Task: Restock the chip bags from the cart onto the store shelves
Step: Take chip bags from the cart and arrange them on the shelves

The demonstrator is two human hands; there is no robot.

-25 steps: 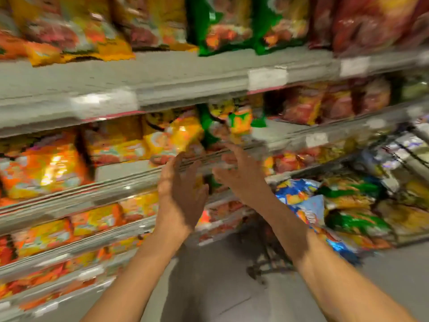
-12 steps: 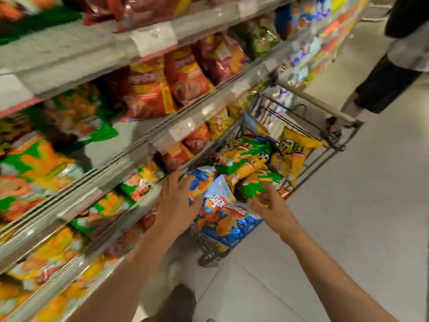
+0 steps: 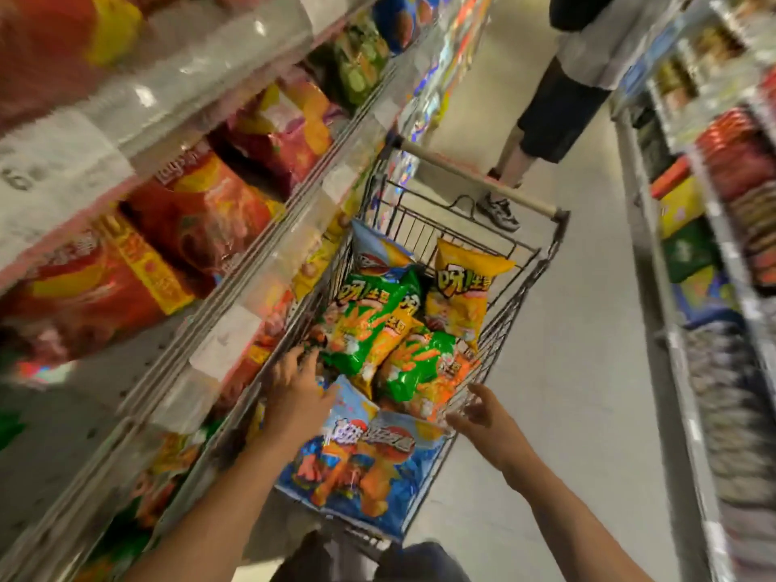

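Aisle cart (image 3: 525,287): both hands' grip loose, over chip bags (image 3: 369,325).

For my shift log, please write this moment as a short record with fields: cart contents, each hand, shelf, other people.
cart: wire, beside the shelf, holds chip bags
nearest bag: blue bag
other bags: green bags, yellow bag
left hand: open, over the blue bag's top edge
right hand: open, at the cart's right rim
shelf: red bags
other person: standing beyond the cart
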